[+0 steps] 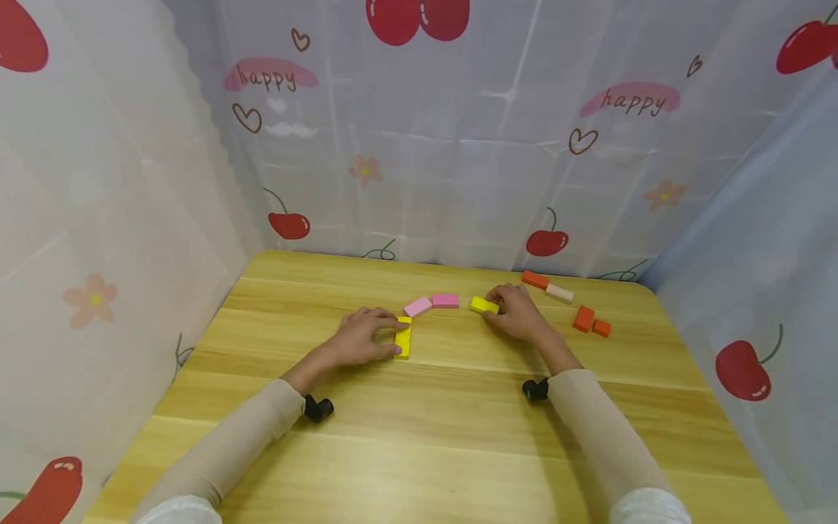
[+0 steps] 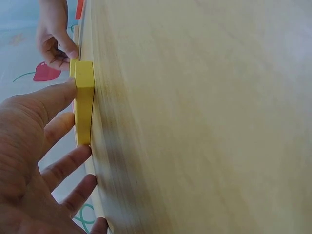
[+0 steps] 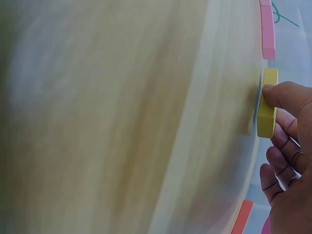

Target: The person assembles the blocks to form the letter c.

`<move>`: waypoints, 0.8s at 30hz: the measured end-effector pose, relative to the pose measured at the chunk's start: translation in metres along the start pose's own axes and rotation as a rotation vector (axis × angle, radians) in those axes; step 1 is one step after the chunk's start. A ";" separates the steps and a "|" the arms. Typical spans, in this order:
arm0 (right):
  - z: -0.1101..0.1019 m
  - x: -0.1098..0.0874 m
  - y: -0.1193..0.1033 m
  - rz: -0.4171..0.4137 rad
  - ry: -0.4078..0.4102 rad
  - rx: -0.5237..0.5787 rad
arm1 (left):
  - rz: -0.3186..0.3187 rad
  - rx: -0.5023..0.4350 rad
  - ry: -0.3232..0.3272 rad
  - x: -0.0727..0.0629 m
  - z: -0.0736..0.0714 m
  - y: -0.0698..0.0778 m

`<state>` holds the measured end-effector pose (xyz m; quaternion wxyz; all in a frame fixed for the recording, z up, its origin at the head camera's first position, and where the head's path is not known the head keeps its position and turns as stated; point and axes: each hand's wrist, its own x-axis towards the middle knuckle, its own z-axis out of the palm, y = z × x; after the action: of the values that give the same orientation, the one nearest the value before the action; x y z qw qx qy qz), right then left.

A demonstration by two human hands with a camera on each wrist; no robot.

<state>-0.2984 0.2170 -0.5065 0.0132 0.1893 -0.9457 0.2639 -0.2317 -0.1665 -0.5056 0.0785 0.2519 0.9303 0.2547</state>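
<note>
My left hand (image 1: 363,338) holds a long yellow block (image 1: 404,339) between thumb and fingers, its length pointing away from me. In the left wrist view the thumb presses near one end of that yellow block (image 2: 85,105), and the lower fingers spread out along the table edge. Farther right, my right hand (image 1: 520,314) pinches a second yellow block (image 1: 481,305); its thumb lies on the face of this block (image 3: 267,107) in the right wrist view. Between the two yellow blocks lie a light pink block (image 1: 417,307) and a darker pink block (image 1: 446,300), end to end in a bend.
Beyond the right hand, a red-orange block (image 1: 535,279) touches a cream block (image 1: 559,293). Nearer me are another red-orange block (image 1: 583,319) and a small orange block (image 1: 601,328). A printed curtain (image 1: 445,196) surrounds the wooden table (image 1: 419,437).
</note>
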 end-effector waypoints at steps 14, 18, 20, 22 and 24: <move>0.006 0.007 -0.012 0.010 -0.034 -0.017 | -0.008 0.008 0.003 0.000 0.001 0.000; 0.008 0.008 -0.013 0.012 -0.038 -0.014 | -0.011 0.007 0.003 0.001 0.001 -0.001; 0.009 0.008 -0.014 0.007 -0.037 -0.011 | -0.010 0.007 0.003 0.001 0.002 -0.001; 0.009 0.008 -0.016 0.006 -0.035 -0.010 | -0.009 0.006 0.001 0.001 0.002 0.000; 0.010 0.008 -0.016 0.013 -0.037 -0.011 | -0.010 0.005 -0.001 0.001 0.002 -0.001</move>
<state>-0.2994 0.1963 -0.5058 -0.0048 0.1881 -0.9484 0.2553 -0.2320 -0.1659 -0.5073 0.0795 0.2478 0.9321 0.2521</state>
